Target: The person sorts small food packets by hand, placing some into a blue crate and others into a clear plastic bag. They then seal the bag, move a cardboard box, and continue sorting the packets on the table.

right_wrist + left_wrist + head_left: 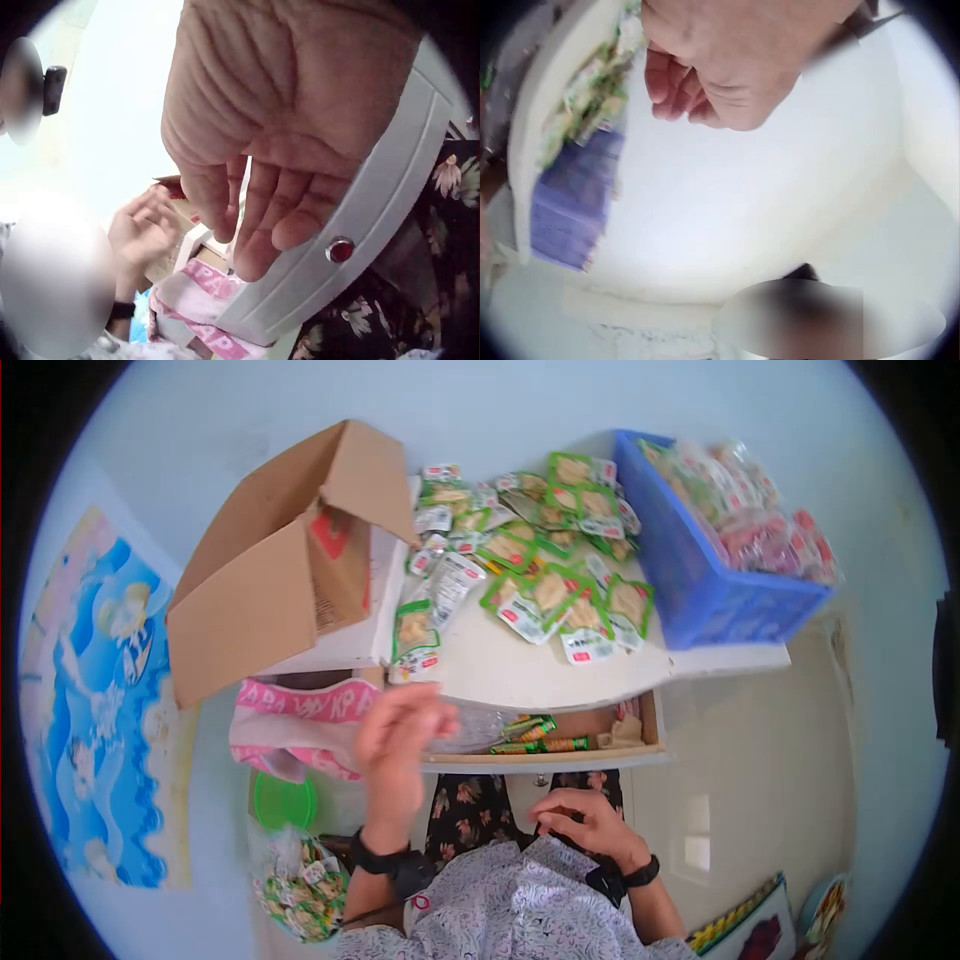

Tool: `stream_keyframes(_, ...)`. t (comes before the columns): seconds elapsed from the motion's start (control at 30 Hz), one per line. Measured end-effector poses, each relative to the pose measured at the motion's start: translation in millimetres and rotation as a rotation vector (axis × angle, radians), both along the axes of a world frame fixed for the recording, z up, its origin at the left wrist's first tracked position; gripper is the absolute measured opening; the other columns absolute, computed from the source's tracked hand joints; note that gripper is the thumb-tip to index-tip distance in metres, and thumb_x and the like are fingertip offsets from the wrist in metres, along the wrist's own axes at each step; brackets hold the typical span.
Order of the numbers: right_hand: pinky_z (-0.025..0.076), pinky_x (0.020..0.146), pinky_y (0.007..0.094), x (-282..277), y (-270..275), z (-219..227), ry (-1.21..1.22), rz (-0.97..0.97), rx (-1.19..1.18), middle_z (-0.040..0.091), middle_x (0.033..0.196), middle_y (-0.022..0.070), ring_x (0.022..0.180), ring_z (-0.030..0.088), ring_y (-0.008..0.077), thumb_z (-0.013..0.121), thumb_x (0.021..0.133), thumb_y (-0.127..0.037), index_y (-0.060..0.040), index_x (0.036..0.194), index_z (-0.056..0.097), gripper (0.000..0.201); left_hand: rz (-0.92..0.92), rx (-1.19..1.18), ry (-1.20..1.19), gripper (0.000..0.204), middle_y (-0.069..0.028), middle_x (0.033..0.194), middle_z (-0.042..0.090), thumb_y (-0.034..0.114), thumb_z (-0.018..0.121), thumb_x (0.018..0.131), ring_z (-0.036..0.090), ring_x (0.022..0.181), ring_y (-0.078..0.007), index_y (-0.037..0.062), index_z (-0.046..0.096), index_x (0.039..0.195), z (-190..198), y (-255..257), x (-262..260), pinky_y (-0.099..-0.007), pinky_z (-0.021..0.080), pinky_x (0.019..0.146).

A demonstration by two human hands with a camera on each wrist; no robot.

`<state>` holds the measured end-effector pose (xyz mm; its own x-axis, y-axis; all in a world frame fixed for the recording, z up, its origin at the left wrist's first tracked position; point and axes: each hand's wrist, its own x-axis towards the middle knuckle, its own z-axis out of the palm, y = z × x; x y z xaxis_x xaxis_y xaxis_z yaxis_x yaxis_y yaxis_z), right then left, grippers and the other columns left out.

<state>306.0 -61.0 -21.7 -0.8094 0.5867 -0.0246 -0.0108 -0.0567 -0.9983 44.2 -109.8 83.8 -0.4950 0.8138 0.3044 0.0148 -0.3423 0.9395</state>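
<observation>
My left hand [400, 745] is raised over the left part of an open drawer [545, 763], beside a pink and white cloth [300, 722]. Its fingers are loosely bent and hold nothing; the left wrist view shows the same hand [720, 75] with bare fingertips. In front of the drawer, above the lap, hovers my right hand [590, 825], with relaxed fingers and nothing in them. The right wrist view shows its palm [277, 112] near the drawer's red-centred knob [340, 250]. Green and white snack packets [550, 592] lie piled on the tabletop [480, 660].
An open cardboard box [250, 595] stands at the left of the table, a blue basket [720, 595] of bagged items at the right. Inside the drawer lie green and yellow sticks [540, 746]. A bag of packets [300, 895] and a green lid [284, 800] are lower left.
</observation>
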Motion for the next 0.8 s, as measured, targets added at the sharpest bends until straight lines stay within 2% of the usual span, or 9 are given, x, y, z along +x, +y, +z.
stream_keyframes(0.17,0.057,0.078,0.029,-2.7,18.1,19.3,0.093,-0.189,0.013,0.072,0.103,0.0105,0.085,0.07,0.0151,0.064,0.102,-0.006,0.0024,0.112,0.071,0.015,-0.08,-0.195,0.02,0.021,-0.0097,0.101,0.072,0.004,0.063,0.101,0.068,0.089,-0.0132,-0.0023,0.065,0.121,-61.0,16.4,-10.4,-0.0295,0.057,0.078)
stream_keyframes(0.2,0.055,0.071,0.0276,-9.0,21.5,17.7,0.133,-0.301,0.09,0.073,0.095,0.0081,0.081,0.069,0.0134,0.067,0.098,-0.003,0.0015,0.107,0.072,0.011,-0.032,-0.207,-0.001,0.02,-0.0097,0.099,0.074,0.005,0.066,0.098,0.069,0.086,-0.0135,-0.002,0.067,0.117,-63.5,21.0,-8.2,-0.0299,0.056,0.077)
stream_keyframes(0.3,0.054,0.067,0.0292,-27.0,34.2,21.8,-0.007,-0.567,0.632,0.072,0.092,0.0097,0.077,0.069,0.017,0.069,0.095,-0.001,0.0006,0.104,0.071,0.01,0.202,-0.21,0.569,0.02,-0.0102,0.099,0.074,0.007,0.069,0.096,0.069,0.084,-0.0143,-0.0012,0.068,0.114,-71.0,27.3,-6.4,-0.0312,0.055,0.076)
stream_keyframes(0.33,0.053,0.072,0.0297,-31.5,35.4,23.8,-0.035,-0.589,0.699,0.07,0.092,0.0108,0.078,0.067,0.018,0.066,0.097,0.0,0.0014,0.105,0.07,0.009,0.289,-0.175,0.629,0.018,-0.0121,0.093,0.071,0.007,0.072,0.091,0.071,0.08,-0.0238,0.0019,0.067,0.107,-71.9,26.8,-1.2,-0.0339,0.055,0.073)
stream_keyframes(0.43,0.053,0.071,0.03,-35.6,35.0,-5.1,-0.07,-0.619,0.588,0.07,0.091,0.0112,0.078,0.067,0.0203,0.066,0.095,0.002,-0.0001,0.105,0.07,0.01,0.381,-0.203,0.79,0.017,-0.0116,0.084,0.066,0.005,0.072,0.086,0.067,0.08,-0.0309,0.0026,0.066,0.102,-85.8,17.9,-3.3,-0.0389,0.054,0.073)
stream_keyframes(0.47,0.054,0.063,0.0345,-38.0,38.0,-10.3,-0.039,-0.64,0.74,0.071,0.09,0.0129,0.076,0.069,0.0266,0.071,0.089,0.003,-0.0015,0.101,0.071,0.013,0.401,-0.262,0.83,0.021,-0.0125,0.089,0.065,0.003,0.073,0.082,0.064,0.09,-0.0351,0.0036,0.066,0.101,-87.0,12.6,-5.7,-0.0453,0.052,0.078)
stream_keyframes(0.57,0.053,0.063,0.036,-39.3,40.4,-11.5,-0.056,-0.625,0.764,0.07,0.089,0.0133,0.076,0.069,0.0295,0.072,0.087,0.003,-0.0018,0.1,0.071,0.014,0.498,-0.388,1.088,0.028,-0.0147,0.109,0.065,0.005,0.074,0.081,0.061,0.104,-0.0379,0.003,0.066,0.108,-90.4,-3.1,-22.0,-0.0473,0.05,0.088)
stream_keyframes(0.67,0.053,0.064,0.038,-42.8,42.6,-12.3,-0.093,-0.624,0.813,0.07,0.089,0.0132,0.076,0.068,0.031,0.073,0.086,0.003,-0.0024,0.099,0.071,0.014,0.478,-0.399,1.075,0.038,-0.0164,0.123,0.063,0.006,0.074,0.078,0.056,0.116,-0.0396,0.0011,0.065,0.115,-85.3,-8.8,-18.6,-0.0468,0.048,0.099)
stream_keyframes(0.8,0.053,0.067,0.0393,-45.9,42.6,-17.5,-0.131,-0.646,0.909,0.07,0.088,0.0127,0.078,0.068,0.0315,0.073,0.084,0.003,-0.003,0.099,0.071,0.016,0.466,-0.502,1.186,0.042,-0.0181,0.128,0.062,0.005,0.073,0.078,0.056,0.118,-0.0404,-0.0007,0.065,0.118,-84.5,-4.1,-19.1,-0.0475,0.048,0.101)
